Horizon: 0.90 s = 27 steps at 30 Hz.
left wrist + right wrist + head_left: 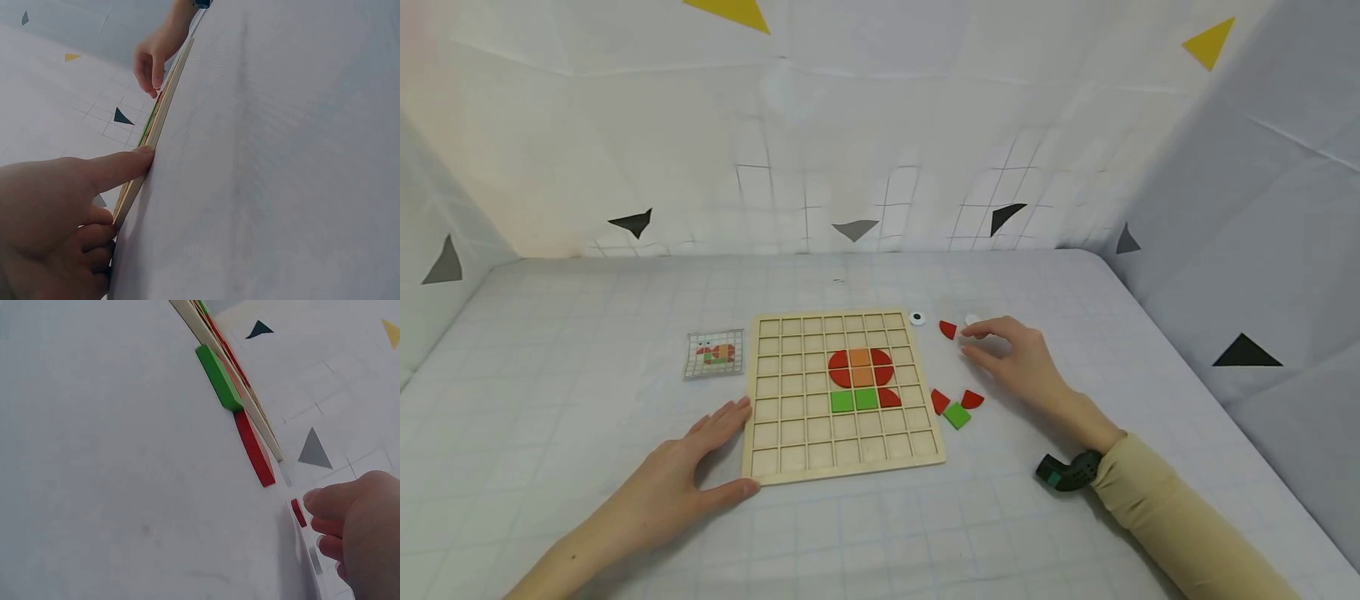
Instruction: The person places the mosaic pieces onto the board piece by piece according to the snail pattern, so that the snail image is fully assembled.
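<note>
A square wooden grid board lies flat on the table. Set in it are two orange squares with red quarter-round pieces around them, and below these two green squares beside one more red quarter. My left hand rests at the board's left side, thumb at the near corner and fingertips along the edge. To the right of the board, my right hand hovers with thumb and index finger apart and nothing between them. Its fingertips are close beside a loose red quarter-round piece; a white disc lies behind them.
Left of the board lies a small pattern card with a coloured picture on a grid. An eye disc sits by the far right corner. Two red quarters and a green square lie loose near the board's right edge.
</note>
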Each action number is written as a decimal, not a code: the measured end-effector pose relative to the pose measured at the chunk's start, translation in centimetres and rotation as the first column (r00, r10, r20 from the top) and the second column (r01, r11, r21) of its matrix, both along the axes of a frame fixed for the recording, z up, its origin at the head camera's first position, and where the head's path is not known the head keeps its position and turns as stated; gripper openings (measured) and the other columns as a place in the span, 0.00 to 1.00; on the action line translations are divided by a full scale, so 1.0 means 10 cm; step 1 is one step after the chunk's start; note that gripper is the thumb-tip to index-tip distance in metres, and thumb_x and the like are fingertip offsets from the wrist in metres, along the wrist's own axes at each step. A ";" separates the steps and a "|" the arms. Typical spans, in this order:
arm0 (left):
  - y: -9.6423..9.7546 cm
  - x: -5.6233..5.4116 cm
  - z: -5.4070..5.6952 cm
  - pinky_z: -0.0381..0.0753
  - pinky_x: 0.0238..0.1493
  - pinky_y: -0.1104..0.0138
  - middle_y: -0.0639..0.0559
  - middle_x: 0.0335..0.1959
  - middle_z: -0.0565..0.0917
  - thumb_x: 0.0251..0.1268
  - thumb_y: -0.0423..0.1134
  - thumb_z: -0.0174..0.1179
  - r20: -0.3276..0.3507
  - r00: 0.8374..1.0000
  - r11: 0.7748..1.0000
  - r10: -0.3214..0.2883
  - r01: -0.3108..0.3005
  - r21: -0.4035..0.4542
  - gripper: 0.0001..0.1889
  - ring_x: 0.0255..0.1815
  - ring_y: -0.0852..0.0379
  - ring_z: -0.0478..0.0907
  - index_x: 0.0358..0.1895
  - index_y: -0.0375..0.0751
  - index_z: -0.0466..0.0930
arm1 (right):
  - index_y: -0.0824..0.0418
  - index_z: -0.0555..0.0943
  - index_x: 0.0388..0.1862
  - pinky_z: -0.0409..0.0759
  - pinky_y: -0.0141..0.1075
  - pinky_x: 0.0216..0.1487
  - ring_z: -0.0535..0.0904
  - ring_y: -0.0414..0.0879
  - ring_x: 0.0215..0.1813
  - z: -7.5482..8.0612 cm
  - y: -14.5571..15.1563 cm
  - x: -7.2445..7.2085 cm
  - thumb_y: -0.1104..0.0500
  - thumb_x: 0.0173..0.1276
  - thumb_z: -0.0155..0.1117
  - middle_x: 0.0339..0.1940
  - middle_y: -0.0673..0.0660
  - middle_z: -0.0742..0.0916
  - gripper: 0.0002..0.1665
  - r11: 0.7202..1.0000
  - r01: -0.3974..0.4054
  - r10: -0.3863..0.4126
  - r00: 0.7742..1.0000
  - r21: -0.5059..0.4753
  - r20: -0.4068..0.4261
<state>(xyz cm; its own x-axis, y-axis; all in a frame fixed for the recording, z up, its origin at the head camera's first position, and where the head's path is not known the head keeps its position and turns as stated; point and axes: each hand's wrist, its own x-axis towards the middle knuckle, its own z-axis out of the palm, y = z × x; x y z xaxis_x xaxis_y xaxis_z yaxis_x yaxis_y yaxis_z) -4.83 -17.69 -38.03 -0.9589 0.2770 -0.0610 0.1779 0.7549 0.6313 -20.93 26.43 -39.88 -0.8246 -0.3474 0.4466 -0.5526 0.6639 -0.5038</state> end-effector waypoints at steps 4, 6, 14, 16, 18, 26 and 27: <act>0.01 -0.01 0.01 0.60 0.67 0.32 0.49 0.79 0.62 0.55 0.70 0.64 0.006 1.000 1.000 0.002 -0.002 -0.006 0.49 0.76 0.33 0.59 0.79 0.59 0.57 | 0.56 0.87 0.49 0.80 0.42 0.54 0.83 0.46 0.51 -0.02 0.07 -0.01 0.62 0.61 0.75 0.46 0.51 0.89 0.16 1.000 0.009 -0.009 1.000 0.003 0.011; 0.01 -0.01 0.01 0.60 0.67 0.32 0.49 0.79 0.62 0.55 0.71 0.63 0.009 1.000 1.000 0.003 -0.003 -0.010 0.49 0.76 0.34 0.59 0.79 0.60 0.57 | 0.55 0.87 0.50 0.80 0.41 0.53 0.83 0.46 0.51 0.00 0.08 0.00 0.62 0.61 0.75 0.46 0.50 0.89 0.16 1.000 -0.014 0.014 1.000 0.003 0.025; 0.00 0.00 0.00 0.60 0.67 0.32 0.48 0.79 0.62 0.56 0.70 0.63 0.008 1.000 1.000 0.004 -0.004 -0.017 0.49 0.76 0.33 0.59 0.79 0.59 0.57 | 0.52 0.86 0.51 0.80 0.36 0.56 0.82 0.40 0.50 0.04 0.09 0.03 0.62 0.60 0.76 0.47 0.45 0.88 0.19 0.989 -0.148 0.148 0.983 -0.009 0.107; 0.00 0.00 0.00 0.60 0.67 0.32 0.48 0.79 0.62 0.56 0.70 0.63 0.007 1.000 1.000 0.005 -0.004 -0.017 0.49 0.76 0.33 0.59 0.79 0.59 0.57 | 0.52 0.86 0.51 0.79 0.36 0.56 0.82 0.39 0.50 0.03 0.08 0.03 0.62 0.60 0.76 0.47 0.45 0.88 0.19 0.987 -0.160 0.160 0.981 -0.014 0.113; 0.00 0.00 0.00 0.60 0.67 0.32 0.49 0.79 0.61 0.56 0.70 0.63 0.007 1.000 1.000 0.005 -0.005 -0.016 0.49 0.77 0.34 0.59 0.79 0.60 0.56 | 0.52 0.86 0.51 0.79 0.36 0.57 0.81 0.39 0.50 0.03 0.07 0.03 0.62 0.60 0.76 0.47 0.45 0.88 0.19 0.986 -0.163 0.164 0.979 -0.018 0.124; 0.00 0.00 0.01 0.60 0.67 0.32 0.49 0.79 0.62 0.56 0.70 0.63 0.003 1.000 1.000 0.003 -0.003 -0.020 0.48 0.76 0.34 0.59 0.79 0.60 0.56 | 0.49 0.86 0.50 0.77 0.40 0.61 0.80 0.38 0.53 0.07 0.01 0.10 0.61 0.59 0.77 0.47 0.44 0.88 0.20 0.976 -0.213 0.216 0.952 -0.037 0.219; 0.00 0.00 0.01 0.59 0.67 0.32 0.49 0.79 0.62 0.56 0.70 0.63 0.002 1.000 1.000 0.002 -0.002 -0.019 0.48 0.76 0.33 0.59 0.79 0.60 0.56 | 0.50 0.86 0.50 0.77 0.40 0.62 0.80 0.39 0.53 0.07 0.00 0.11 0.61 0.59 0.78 0.47 0.45 0.88 0.20 0.974 -0.224 0.227 0.946 -0.037 0.231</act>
<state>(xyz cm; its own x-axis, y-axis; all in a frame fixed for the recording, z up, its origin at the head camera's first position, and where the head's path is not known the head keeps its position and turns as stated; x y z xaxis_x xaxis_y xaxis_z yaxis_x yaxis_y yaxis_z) -4.81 -17.69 -37.95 -0.9594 0.2737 -0.0677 0.1753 0.7670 0.6172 -19.82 26.39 -39.17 -0.8066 -0.5326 0.2563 -0.5539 0.5298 -0.6422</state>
